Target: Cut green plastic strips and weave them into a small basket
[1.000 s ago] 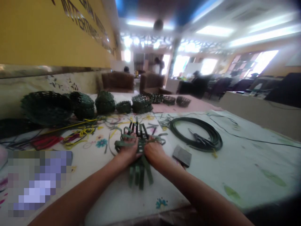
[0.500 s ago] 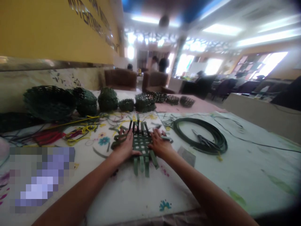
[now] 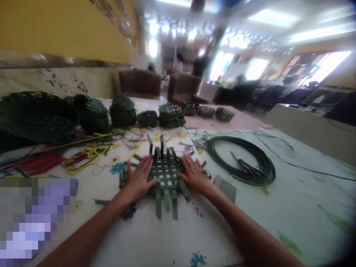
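Observation:
A dark green woven strip mat [image 3: 164,171], its loose strip ends sticking out on every side, lies on the table in front of me. My left hand [image 3: 139,178] rests spread on its left part, fingers stretched away from me and thumb along the near weave. On the right part lies my right hand [image 3: 194,173], also flat with fingers extended. Both palms press over strips, so the side ends are partly hidden beneath them. At the far edge the strips bend upward.
Right of the mat lies a coil of dark green strip [image 3: 213,152] with pliers [image 3: 244,167] on it. A grey flat block [image 3: 226,188] sits nearer. Several green woven baskets [image 3: 147,118] line the back. Yellow strips [image 3: 91,155] and red strips [image 3: 46,167] lie left.
The view has tilted down and come slightly closer. My left hand has shifted a little outward and lies flatter on the weave; my right hand stays on the right part.

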`<control>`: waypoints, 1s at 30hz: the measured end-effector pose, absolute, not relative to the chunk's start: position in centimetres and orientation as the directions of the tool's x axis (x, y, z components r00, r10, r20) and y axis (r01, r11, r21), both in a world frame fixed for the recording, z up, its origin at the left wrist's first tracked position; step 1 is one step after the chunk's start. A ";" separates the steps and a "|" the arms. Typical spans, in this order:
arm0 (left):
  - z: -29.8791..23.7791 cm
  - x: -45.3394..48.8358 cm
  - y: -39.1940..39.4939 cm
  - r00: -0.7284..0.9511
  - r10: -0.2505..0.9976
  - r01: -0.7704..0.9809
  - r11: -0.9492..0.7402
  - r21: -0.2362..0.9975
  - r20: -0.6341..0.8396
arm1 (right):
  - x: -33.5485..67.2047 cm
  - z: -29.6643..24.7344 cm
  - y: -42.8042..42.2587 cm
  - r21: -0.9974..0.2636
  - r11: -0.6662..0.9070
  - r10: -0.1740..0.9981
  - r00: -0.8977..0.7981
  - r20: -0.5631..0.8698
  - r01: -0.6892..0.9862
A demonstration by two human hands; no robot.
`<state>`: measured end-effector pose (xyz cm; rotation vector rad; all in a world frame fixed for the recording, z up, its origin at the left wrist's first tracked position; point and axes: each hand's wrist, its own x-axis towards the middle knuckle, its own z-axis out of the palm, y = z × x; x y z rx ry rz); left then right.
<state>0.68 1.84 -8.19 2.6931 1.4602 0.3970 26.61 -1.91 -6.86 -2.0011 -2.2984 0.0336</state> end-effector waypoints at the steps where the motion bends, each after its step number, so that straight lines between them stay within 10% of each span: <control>1: -8.4 0.7 1.9 0.517 0.833 0.818 -0.549 0.174 0.198 | 26.7 -7.0 -1.9 -0.086 0.141 0.989 -0.136 0.060 0.986; 30: -6.7 -0.7 1.1 0.513 0.821 0.753 -0.571 0.328 0.250 | 27.2 -7.5 -2.4 -0.116 0.199 0.970 -0.179 0.163 0.973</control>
